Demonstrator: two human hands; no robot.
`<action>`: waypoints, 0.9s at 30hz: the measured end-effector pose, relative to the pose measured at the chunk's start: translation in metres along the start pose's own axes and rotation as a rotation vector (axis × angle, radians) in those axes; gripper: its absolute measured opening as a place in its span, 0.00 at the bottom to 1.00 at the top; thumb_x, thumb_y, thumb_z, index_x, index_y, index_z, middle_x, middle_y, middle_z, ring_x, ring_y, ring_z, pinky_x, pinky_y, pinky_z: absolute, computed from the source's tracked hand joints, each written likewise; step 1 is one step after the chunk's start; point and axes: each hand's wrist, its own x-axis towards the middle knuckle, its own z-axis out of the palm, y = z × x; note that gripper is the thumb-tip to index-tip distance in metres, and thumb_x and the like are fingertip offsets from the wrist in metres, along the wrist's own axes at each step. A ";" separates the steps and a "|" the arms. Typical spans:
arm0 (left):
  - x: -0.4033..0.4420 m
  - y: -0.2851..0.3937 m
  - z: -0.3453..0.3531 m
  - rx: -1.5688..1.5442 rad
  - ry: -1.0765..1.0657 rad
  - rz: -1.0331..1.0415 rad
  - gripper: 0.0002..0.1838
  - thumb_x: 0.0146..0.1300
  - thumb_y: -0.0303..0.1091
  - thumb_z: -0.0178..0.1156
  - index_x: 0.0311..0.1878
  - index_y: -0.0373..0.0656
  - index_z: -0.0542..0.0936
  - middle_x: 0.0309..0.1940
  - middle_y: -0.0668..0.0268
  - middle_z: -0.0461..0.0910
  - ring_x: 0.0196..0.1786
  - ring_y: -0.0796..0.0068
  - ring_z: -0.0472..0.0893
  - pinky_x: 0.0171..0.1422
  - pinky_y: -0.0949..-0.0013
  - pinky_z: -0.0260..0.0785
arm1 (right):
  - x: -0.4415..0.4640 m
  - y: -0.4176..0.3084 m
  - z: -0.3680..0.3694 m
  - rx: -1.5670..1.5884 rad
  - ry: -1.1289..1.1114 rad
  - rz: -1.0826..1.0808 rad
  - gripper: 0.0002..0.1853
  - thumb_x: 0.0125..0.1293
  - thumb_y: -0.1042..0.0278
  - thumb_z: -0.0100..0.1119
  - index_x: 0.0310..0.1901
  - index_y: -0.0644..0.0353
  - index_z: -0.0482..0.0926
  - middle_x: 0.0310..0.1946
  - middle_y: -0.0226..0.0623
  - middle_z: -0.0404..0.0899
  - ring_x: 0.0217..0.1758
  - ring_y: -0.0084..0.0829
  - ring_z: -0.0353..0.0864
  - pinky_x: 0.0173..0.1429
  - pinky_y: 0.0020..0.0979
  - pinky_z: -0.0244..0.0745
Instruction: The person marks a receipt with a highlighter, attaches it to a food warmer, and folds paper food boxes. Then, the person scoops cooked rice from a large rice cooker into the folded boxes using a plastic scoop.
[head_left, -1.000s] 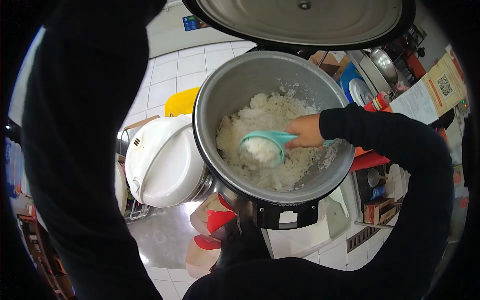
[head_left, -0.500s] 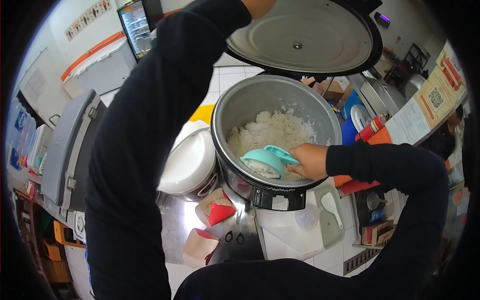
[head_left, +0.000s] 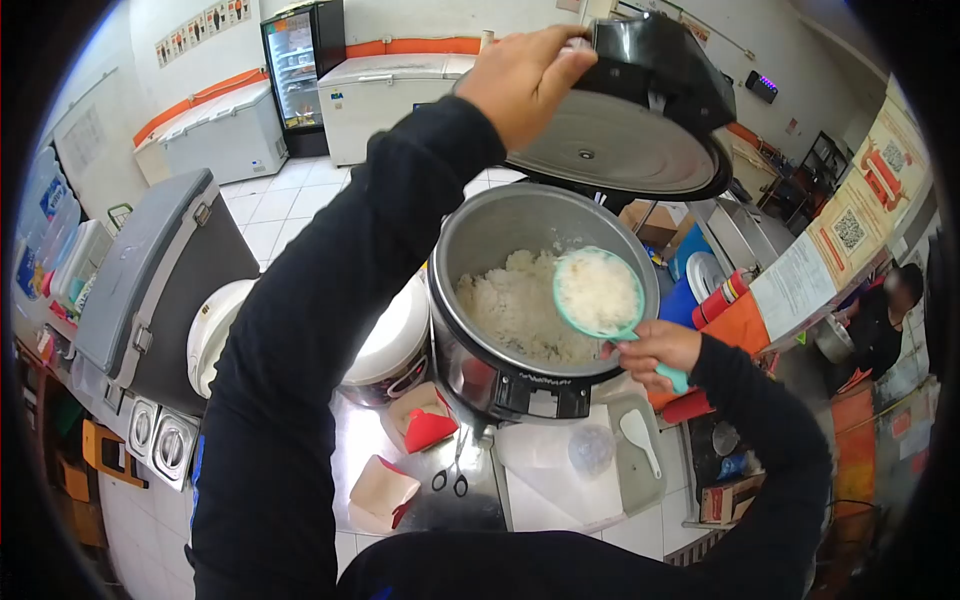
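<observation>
My left hand (head_left: 530,82) grips the front edge of the raised lid (head_left: 620,150) of a large rice cooker. The cooker's pot (head_left: 475,225) stands open with white rice (head_left: 510,300) inside. Above the right part of the pot is a turquoise scoop (head_left: 637,322), heaped with rice. Its handle is in my right hand (head_left: 662,352), with the fingers wrapped round it near the pot's right rim.
Scissors (head_left: 455,470) and two red-and-white cartons (head_left: 385,492) lie before the cooker. Left are a white lidded tub (head_left: 385,345) and a grey cooler (head_left: 150,270). A white spatula (head_left: 640,440) rests on a tray. Another person (head_left: 885,325) is at far right.
The view has tilted up, bringing my left hand on the lid into full view. My right hand has raised the scoop from the rice and turned it upright, full.
</observation>
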 end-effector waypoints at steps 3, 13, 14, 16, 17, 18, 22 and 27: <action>-0.050 0.014 0.003 0.089 0.120 0.243 0.27 0.65 0.54 0.46 0.59 0.43 0.70 0.46 0.54 0.77 0.51 0.54 0.73 0.56 0.54 0.60 | -0.029 0.039 0.041 0.229 -0.078 -0.078 0.14 0.70 0.68 0.45 0.53 0.67 0.67 0.14 0.25 0.58 0.11 0.21 0.62 0.15 0.23 0.60; -0.236 0.038 0.033 0.261 -0.186 0.262 0.39 0.55 0.69 0.43 0.65 0.56 0.67 0.65 0.62 0.63 0.64 0.62 0.63 0.69 0.54 0.47 | -0.026 0.146 0.184 0.315 0.046 -0.057 0.09 0.69 0.73 0.43 0.48 0.64 0.69 0.15 0.28 0.63 0.12 0.21 0.64 0.18 0.24 0.65; -0.247 0.036 0.034 0.275 -0.228 0.285 0.39 0.55 0.69 0.44 0.65 0.56 0.67 0.66 0.62 0.62 0.65 0.62 0.62 0.69 0.54 0.46 | -0.023 0.144 0.194 0.319 0.064 -0.059 0.07 0.69 0.72 0.42 0.42 0.64 0.70 0.15 0.27 0.64 0.12 0.21 0.65 0.18 0.24 0.65; -0.260 0.035 0.028 0.256 -0.391 0.323 0.38 0.56 0.67 0.49 0.63 0.49 0.67 0.69 0.56 0.56 0.69 0.53 0.57 0.71 0.48 0.44 | -0.016 0.146 0.207 0.284 0.085 -0.061 0.06 0.69 0.72 0.43 0.37 0.63 0.70 0.14 0.27 0.64 0.12 0.21 0.65 0.19 0.24 0.65; -0.268 0.034 0.022 0.119 -0.375 0.262 0.38 0.57 0.67 0.49 0.63 0.49 0.67 0.69 0.54 0.55 0.69 0.50 0.55 0.71 0.48 0.42 | -0.013 0.148 0.214 0.266 0.093 -0.057 0.06 0.69 0.72 0.43 0.35 0.63 0.69 0.14 0.27 0.64 0.12 0.21 0.65 0.19 0.24 0.65; -0.270 0.039 0.011 -0.015 -0.356 0.199 0.38 0.57 0.66 0.50 0.63 0.49 0.67 0.69 0.51 0.55 0.70 0.48 0.54 0.72 0.48 0.41 | -0.010 0.147 0.222 0.271 0.113 -0.061 0.09 0.69 0.71 0.44 0.30 0.61 0.67 0.15 0.26 0.64 0.13 0.20 0.66 0.18 0.23 0.65; -0.277 0.096 -0.080 -0.315 -0.403 -0.032 0.19 0.51 0.47 0.64 0.43 0.48 0.78 0.65 0.49 0.59 0.69 0.39 0.51 0.71 0.43 0.38 | 0.007 0.142 0.256 0.272 0.143 -0.050 0.09 0.70 0.68 0.45 0.33 0.62 0.68 0.16 0.26 0.64 0.13 0.19 0.66 0.18 0.23 0.65; -0.294 0.142 -0.137 -0.161 -0.571 -0.160 0.07 0.46 0.37 0.67 0.30 0.52 0.82 0.65 0.55 0.62 0.70 0.41 0.51 0.68 0.35 0.35 | 0.036 0.140 0.286 0.238 0.190 -0.054 0.12 0.71 0.67 0.44 0.30 0.61 0.67 0.16 0.28 0.65 0.13 0.21 0.68 0.18 0.24 0.67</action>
